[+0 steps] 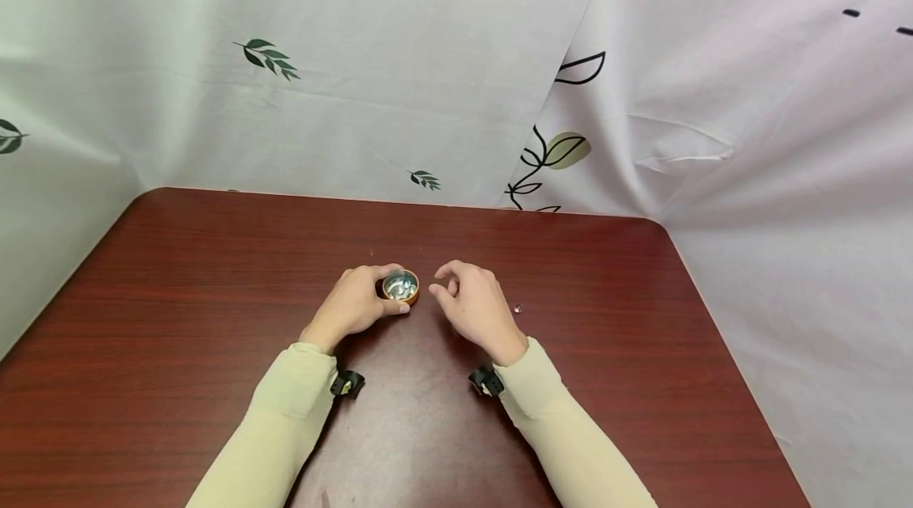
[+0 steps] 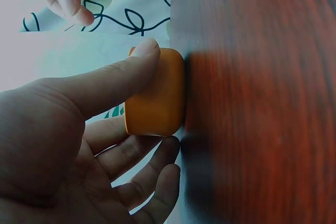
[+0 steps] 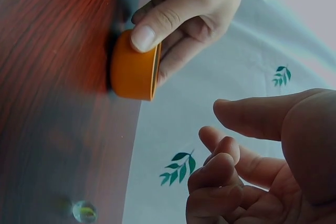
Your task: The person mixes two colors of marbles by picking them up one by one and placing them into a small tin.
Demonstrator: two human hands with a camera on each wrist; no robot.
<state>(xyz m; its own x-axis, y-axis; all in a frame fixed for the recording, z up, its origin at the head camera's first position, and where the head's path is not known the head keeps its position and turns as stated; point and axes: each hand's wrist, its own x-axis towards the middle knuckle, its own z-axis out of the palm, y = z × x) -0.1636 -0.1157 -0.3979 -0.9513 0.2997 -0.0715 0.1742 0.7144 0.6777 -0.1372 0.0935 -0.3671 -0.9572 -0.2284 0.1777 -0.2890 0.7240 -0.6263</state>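
A small round orange cup (image 2: 160, 93) stands upright on the table, with shiny clear pieces like glass marbles (image 1: 402, 287) inside it. My left hand (image 1: 354, 302) grips the cup from the left, thumb on the near side and fingers around the far side. Just right of the cup is my right hand (image 1: 472, 303), raised above the table. Its thumb and index finger are apart, the other fingers loosely curled, and nothing shows between them. A single clear marble (image 3: 85, 212) with a yellow core lies on the table to the right of this hand.
The reddish-brown wooden table (image 1: 214, 270) has rounded far corners. Behind it and at both sides hangs white cloth (image 1: 399, 56) with leaf prints. A black wrist camera (image 1: 347, 384) sits on the left sleeve, another black camera (image 1: 487, 380) on the right.
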